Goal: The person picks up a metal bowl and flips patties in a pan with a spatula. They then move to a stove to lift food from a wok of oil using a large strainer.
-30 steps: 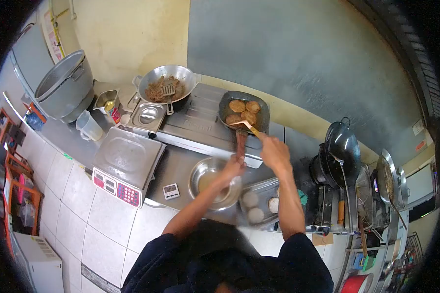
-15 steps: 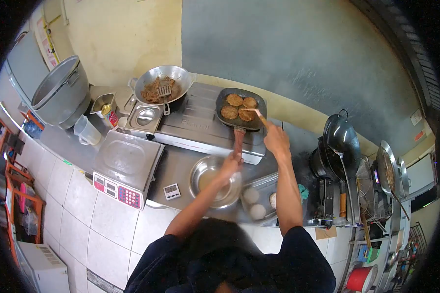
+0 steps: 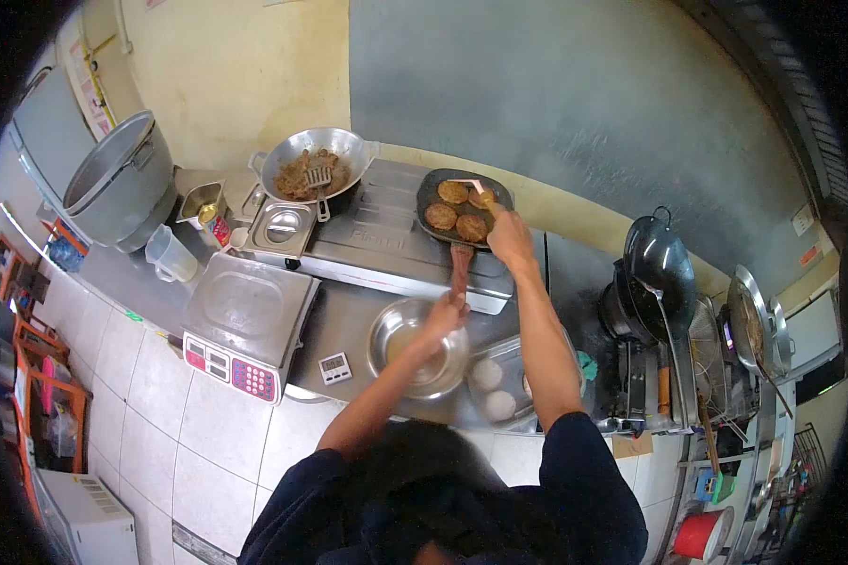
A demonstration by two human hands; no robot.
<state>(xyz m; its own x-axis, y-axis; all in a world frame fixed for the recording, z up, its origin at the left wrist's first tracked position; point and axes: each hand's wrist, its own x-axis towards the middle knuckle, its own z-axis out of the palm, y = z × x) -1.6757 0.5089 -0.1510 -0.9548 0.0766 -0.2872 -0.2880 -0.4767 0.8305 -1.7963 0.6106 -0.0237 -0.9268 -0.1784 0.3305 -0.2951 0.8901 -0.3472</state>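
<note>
My left hand is wrapped round the brown handle of a dark square frying pan. Several browned round patties lie in the pan. My right hand grips a wooden-handled tool with a pale, narrow head, its kind too small to make out. That head is over the upper patties, near the pan's far edge. Below my left forearm, a steel bowl rests on the counter. Pale round patties sit on a tray under my right forearm.
The pan is on a steel stove, beside a wok of browned food with a slotted turner. Left are a digital scale, timer, plastic jug and big pot. A dark wok stands right.
My right hand has moved left and slightly down; the tool's pale head has gone from the lower right patty to the upper ones. My left hand keeps hold of the pan handle.
</note>
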